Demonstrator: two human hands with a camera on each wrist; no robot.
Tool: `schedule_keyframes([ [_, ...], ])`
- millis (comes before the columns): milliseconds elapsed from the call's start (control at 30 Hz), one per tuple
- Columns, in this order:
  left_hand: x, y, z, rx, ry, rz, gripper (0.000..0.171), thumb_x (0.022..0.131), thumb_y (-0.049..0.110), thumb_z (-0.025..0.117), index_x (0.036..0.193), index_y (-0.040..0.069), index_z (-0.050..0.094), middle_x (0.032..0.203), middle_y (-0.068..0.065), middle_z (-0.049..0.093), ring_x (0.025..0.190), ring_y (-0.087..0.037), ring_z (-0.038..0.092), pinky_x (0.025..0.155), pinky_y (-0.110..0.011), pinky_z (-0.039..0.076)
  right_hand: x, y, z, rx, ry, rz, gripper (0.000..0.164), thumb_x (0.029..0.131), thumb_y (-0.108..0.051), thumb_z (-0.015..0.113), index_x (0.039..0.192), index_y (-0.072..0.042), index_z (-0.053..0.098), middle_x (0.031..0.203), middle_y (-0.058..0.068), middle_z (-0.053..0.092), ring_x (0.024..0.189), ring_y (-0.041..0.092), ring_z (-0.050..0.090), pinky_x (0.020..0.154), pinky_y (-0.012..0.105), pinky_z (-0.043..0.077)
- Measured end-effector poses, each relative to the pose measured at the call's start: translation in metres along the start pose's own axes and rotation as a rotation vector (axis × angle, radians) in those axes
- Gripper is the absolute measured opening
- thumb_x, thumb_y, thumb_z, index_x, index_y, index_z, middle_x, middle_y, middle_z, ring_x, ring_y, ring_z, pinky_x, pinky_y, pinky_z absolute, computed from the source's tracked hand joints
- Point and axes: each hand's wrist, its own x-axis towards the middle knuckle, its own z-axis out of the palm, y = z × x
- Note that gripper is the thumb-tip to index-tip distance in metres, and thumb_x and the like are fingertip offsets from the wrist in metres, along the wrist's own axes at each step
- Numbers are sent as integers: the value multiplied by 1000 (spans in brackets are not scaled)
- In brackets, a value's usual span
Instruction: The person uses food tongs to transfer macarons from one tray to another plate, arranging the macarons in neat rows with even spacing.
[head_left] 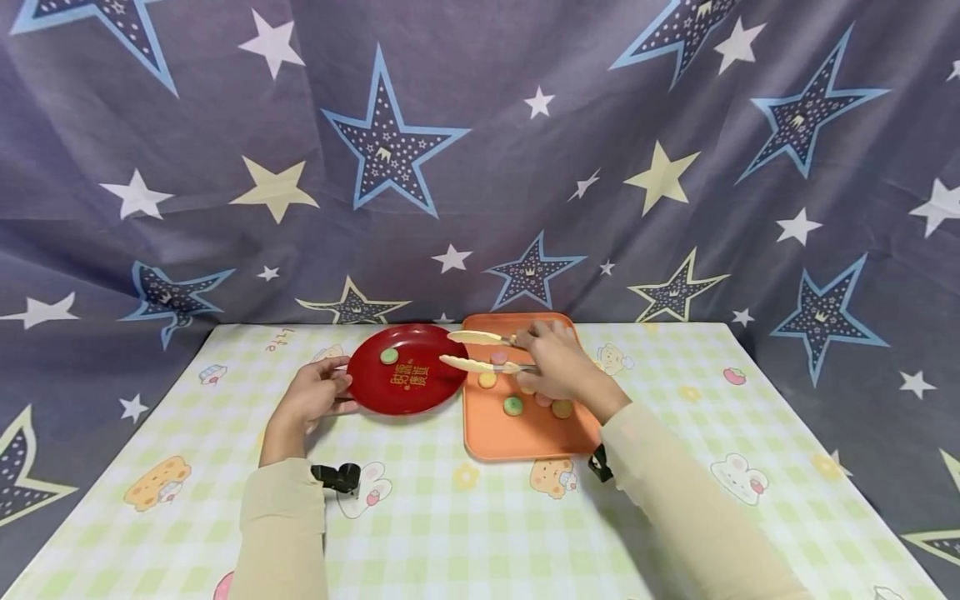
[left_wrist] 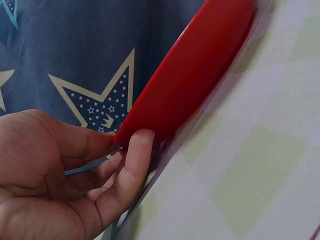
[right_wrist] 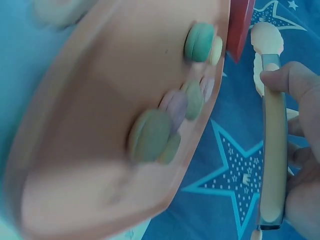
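Note:
A red plate with gold characters has one green macaron on its left part. My left hand pinches the plate's left rim, thumb above and fingers beneath, as the left wrist view shows. My right hand grips a pair of tongs with cream tips over an orange tray. The tong arms are spread apart with nothing between them, and the tips reach the plate's right edge in the head view. Several macarons lie on the tray, among them a green macaron and a purple macaron.
The plate and tray sit side by side at the back of a table with a checked, cartoon-printed cloth. A dark curtain with stars hangs right behind the table's back edge.

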Motion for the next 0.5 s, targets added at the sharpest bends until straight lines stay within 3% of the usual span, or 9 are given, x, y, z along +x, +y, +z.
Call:
schedule_keyframes([
  [300,-4,-1,1,-15,5,-2,53,107,-1,45,158,-1,31,134,-23,50,84,-13,68,79,-37,64,-31,17,-9,-7,37,9,51,88,-28,77,134,-9,66,121,13,59,98,31,45,78,41,39],
  [500,-8,-2,0,-10,3,4,54,107,0,45,158,-2,30,131,-22,51,84,-13,68,79,-38,64,-51,27,-11,-11,43,0,51,89,-28,77,134,-7,65,120,14,59,95,30,45,79,42,39],
])
